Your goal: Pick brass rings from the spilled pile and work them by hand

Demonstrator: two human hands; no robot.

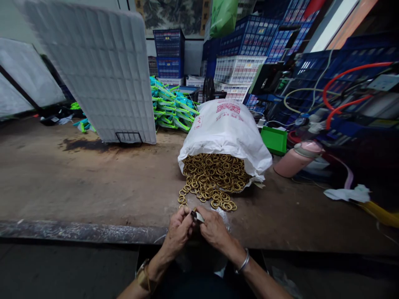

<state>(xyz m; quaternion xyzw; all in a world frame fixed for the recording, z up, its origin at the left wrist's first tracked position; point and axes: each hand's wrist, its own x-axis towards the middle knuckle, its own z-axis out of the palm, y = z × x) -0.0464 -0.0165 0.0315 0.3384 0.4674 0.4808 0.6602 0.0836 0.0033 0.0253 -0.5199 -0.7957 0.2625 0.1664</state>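
Observation:
My left hand (179, 227) and my right hand (215, 227) meet at the table's front edge, fingers closed in a pinch. Between the fingertips is a small dark piece (193, 214), too small to name. A pale strip (199, 217) lies along my right thumb; whether it is held or wrapped on cannot be made out. Just beyond my hands, loose brass-coloured rings (222, 200) spill over the table. They come from the mouth of a white woven sack (222, 124) lying on its side, with many more rings (215, 168) inside.
A tall white ribbed panel (102, 74) stands on the brown table (93, 178) at left. Behind are green and teal plastic pieces (173, 106) and stacked crates (170, 52). At right are a green tray (274, 140), a pink bottle (297, 159) and red hoses (335, 93).

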